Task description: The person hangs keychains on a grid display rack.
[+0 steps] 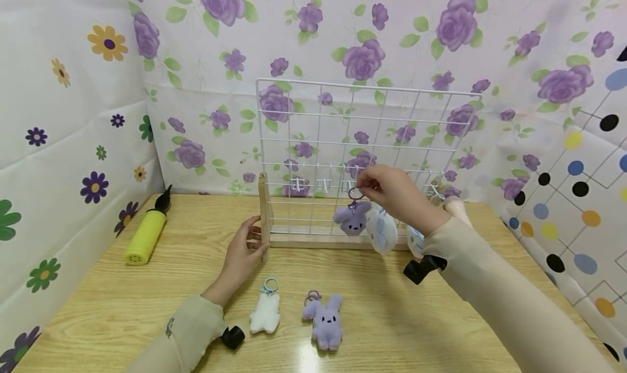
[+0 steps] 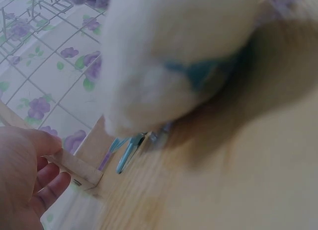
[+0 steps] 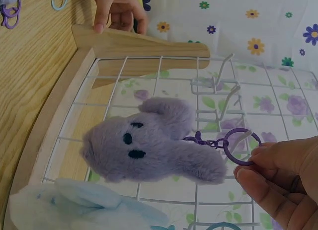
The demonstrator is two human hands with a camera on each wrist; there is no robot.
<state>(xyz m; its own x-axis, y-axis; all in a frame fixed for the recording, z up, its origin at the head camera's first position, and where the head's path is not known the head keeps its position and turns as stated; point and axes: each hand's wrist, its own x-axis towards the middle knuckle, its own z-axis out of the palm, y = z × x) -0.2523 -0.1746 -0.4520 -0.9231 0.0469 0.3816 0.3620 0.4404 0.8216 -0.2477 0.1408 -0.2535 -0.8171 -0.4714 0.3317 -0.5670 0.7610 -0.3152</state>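
My right hand [image 1: 389,190] pinches the purple ring [image 3: 242,147] of a purple plush bunny keychain [image 1: 352,219] between thumb and fingertips. The bunny hangs from it in front of a white wire grid rack [image 1: 318,142]. In the right wrist view, a white hook's tip appears within the ring; whether the ring bears on the hook cannot be told. At the rack's left end, my left hand [image 1: 243,248] grips the wooden side support [image 1: 264,209], thumb on the near side. Right of the bunny hang white-and-blue plush keychains [image 1: 382,231], the farther one partly hidden by my arm.
On the table front lie a white plush keychain [image 1: 265,313] with a blue ring and another purple bunny keychain [image 1: 327,323]. A yellow hand pump [image 1: 147,237] lies at left. Several white hooks [image 1: 297,184] stick out from the grid. Flowered cloth [image 1: 206,117] stands behind.
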